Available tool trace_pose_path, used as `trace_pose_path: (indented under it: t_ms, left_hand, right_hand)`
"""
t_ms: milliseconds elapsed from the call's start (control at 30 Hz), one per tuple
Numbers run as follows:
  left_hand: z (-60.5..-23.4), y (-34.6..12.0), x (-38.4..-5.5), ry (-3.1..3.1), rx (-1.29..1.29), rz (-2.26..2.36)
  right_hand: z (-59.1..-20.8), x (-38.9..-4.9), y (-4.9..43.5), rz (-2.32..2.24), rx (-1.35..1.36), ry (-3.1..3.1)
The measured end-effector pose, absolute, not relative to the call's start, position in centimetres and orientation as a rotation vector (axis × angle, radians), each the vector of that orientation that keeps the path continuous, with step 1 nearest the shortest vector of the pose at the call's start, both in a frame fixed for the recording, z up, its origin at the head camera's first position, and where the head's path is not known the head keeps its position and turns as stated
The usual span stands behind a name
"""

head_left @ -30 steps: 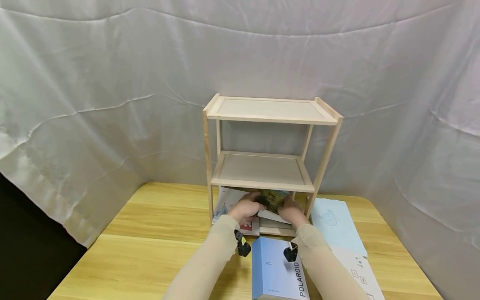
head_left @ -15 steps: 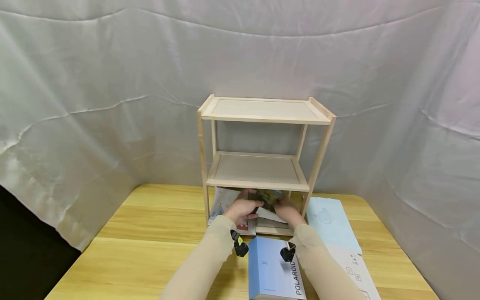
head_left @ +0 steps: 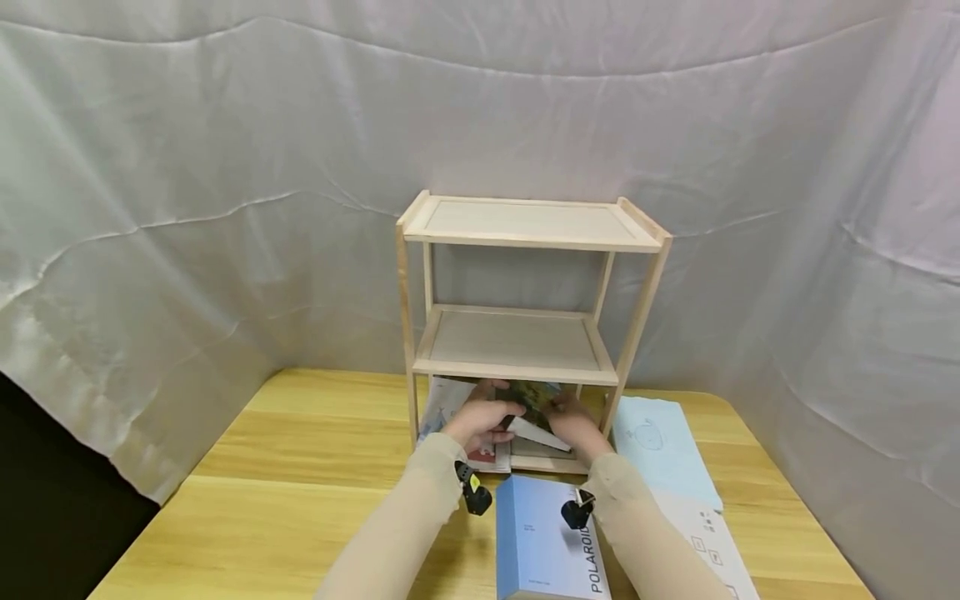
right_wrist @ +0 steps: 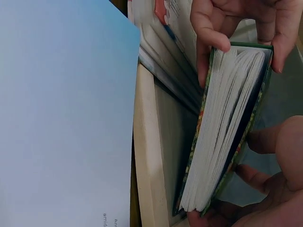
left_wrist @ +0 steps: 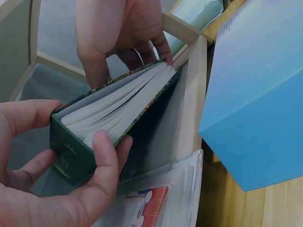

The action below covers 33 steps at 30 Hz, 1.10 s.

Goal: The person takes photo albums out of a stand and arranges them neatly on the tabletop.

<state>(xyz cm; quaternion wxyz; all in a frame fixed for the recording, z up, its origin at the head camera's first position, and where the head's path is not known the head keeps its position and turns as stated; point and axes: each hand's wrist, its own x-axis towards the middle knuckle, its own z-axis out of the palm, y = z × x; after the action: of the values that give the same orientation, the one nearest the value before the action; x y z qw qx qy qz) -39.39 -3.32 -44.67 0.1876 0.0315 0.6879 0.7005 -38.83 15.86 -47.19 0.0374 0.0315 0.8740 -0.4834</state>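
Inside the bottom tier of the wooden shelf, both hands hold a thick book (head_left: 538, 397) with green patterned covers. My left hand (head_left: 480, 421) grips the book's dark green spine (left_wrist: 71, 153), its thumb near the page edges in the left wrist view. At the opposite end, my right hand (head_left: 576, 425) holds the covers with bent fingers. The right wrist view shows the book (right_wrist: 227, 123) with its page block facing the camera and its covers slightly spread. Under the left hand, a pale picture book (head_left: 448, 404) lies at the left of the tier.
The light wooden shelf (head_left: 517, 367) has three tiers. In front of it lies a thick blue POLAROID book (head_left: 547, 533), beneath the forearms. A light blue book (head_left: 656, 442) and a white printed one (head_left: 708, 542) lie to the right on the wooden table (head_left: 300, 500).
The green book has tilted slightly, its white page edge slanting more steeply down to the right. My left hand has shifted a little left. The head view has swung slightly.
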Motion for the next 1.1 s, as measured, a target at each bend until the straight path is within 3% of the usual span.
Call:
trace_pose_path:
  t_ms: [1100]
  left_hand:
    - [-44.0,-7.2,-36.8,1.908,0.189,2.022]
  right_hand:
    - [-46.4,-37.3,15.6,-1.721,0.122,2.53]
